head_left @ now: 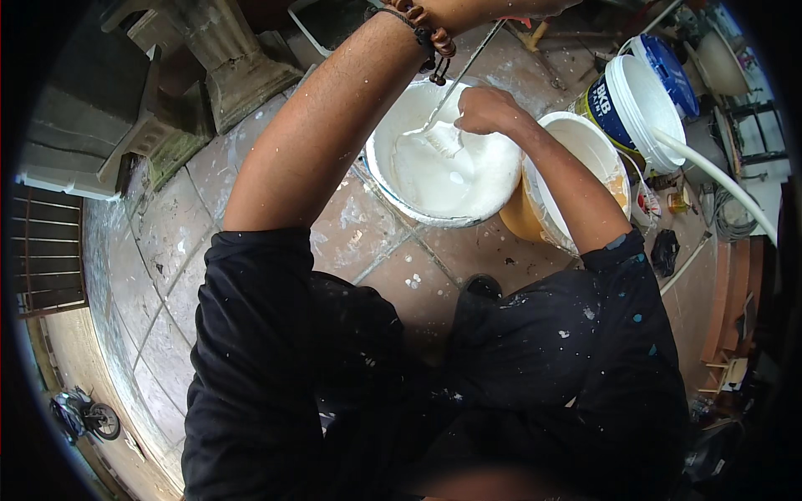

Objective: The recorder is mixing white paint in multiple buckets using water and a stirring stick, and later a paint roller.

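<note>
A large white bucket [388, 194] of thick white paint [455, 179] stands on the floor before me. My left arm reaches across its far side, and my left hand [535, 7] is partly cut off by the top edge. That hand is closed at the reddish upper end of a thin paint-coated rod [469, 67], which slants down into the bucket. My right hand [489, 110] is a closed fist over the bucket's far right rim; what its fingers grip is hidden. Just below it, a white-coated ridged piece [444, 142] lies in the paint.
Right of the bucket stands a yellowish pail [614, 179] with a whitened inside. Beyond are a paint bucket [643, 113] with a white hose [723, 171] and a blue lid [668, 75]. Stone pedestals [238, 71] stand at left on paint-spattered tiles [368, 230]. A motorbike [83, 415] is far left.
</note>
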Motion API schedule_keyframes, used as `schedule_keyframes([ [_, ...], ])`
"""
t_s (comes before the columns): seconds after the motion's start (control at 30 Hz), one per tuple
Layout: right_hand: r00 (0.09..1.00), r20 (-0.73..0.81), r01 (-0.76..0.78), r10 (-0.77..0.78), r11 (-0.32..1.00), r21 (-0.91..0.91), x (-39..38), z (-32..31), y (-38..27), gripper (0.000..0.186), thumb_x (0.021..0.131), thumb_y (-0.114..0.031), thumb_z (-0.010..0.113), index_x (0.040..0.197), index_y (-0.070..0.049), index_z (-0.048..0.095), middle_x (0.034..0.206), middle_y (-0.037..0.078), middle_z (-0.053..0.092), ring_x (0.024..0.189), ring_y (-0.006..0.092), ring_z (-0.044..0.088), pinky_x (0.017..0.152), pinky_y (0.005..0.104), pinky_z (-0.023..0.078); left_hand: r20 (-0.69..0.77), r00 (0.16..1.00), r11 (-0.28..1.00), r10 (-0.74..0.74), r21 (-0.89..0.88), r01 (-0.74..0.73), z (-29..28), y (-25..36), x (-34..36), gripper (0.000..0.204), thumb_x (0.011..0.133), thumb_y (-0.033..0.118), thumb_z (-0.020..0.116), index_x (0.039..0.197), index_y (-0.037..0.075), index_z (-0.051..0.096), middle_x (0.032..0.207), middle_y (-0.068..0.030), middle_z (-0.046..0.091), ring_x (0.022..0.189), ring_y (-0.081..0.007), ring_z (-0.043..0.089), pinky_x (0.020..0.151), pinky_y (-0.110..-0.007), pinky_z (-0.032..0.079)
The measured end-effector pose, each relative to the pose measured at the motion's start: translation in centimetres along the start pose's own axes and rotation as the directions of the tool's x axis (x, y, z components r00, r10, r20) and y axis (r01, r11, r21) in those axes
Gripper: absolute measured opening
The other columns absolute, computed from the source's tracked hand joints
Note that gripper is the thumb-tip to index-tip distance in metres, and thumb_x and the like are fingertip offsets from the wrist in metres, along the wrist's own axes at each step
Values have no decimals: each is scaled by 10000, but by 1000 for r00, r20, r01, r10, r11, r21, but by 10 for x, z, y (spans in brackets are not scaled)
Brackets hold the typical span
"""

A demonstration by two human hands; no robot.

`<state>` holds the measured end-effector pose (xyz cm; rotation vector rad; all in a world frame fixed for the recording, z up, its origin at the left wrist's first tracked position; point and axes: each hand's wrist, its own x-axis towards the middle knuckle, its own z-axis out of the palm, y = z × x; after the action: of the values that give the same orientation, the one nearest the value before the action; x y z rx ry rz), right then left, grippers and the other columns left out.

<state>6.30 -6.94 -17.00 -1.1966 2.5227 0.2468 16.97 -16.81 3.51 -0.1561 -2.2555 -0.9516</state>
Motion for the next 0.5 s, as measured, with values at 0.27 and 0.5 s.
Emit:
schedule_keyframes([
  [0.27, 998, 59, -15, 13, 1000, 22, 0, 9, -5, 343, 760, -246, 642, 936, 38, 722, 968, 262, 699, 938, 378, 689, 833, 445, 527, -13, 999, 999, 32, 36, -32, 1, -4, 1, 422, 891, 382, 600, 827, -29, 676, 748, -291, 639, 774, -472, 643, 649, -498, 499],
  [0.5, 982, 183, 62, -52, 997, -52, 3, 49, -13, 344, 718, -143, 607, 1011, -13, 731, 1059, 198, 713, 1009, 333, 690, 853, 435, 542, 9, 1000, 999, -18, 39, 18, -1, 2, -2, 408, 881, 352, 592, 811, -42, 673, 754, -290, 643, 779, -470, 647, 670, -501, 502],
])
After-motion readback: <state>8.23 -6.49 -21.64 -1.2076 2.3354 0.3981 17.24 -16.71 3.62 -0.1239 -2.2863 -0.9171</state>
